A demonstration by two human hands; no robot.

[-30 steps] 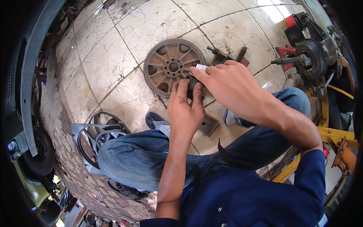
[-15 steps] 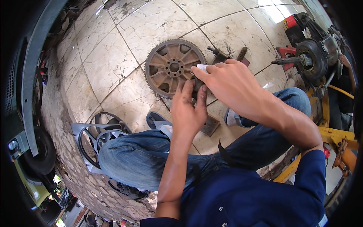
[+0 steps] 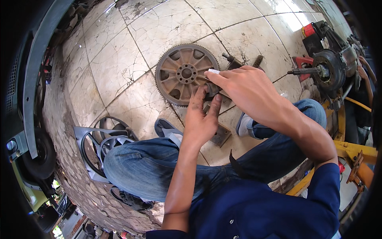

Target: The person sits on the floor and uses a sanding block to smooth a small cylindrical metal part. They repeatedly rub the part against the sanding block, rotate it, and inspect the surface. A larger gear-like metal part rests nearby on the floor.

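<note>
Between the thumb and fingers of my left hand is a small dark metal part, mostly hidden by both hands. My right hand reaches over from the right, its fingers closed on a small folded white piece, paper or cloth. That piece is just above the dark part; whether they touch I cannot tell. Beyond my hands a rusty toothed flywheel lies flat on the tiles. Under my wrists sits a flat metal block, partly covered by the left hand.
A dark cylindrical part and a worn brush-like piece lie behind my right hand. On the right stands a hub with a shaft beside a red stand. A fan shroud lies by my left knee. Another person's arms show far right.
The view has shifted slightly, so the flywheel appears a little farther right and lower. My fingers have barely moved; both hands keep their holds.
</note>
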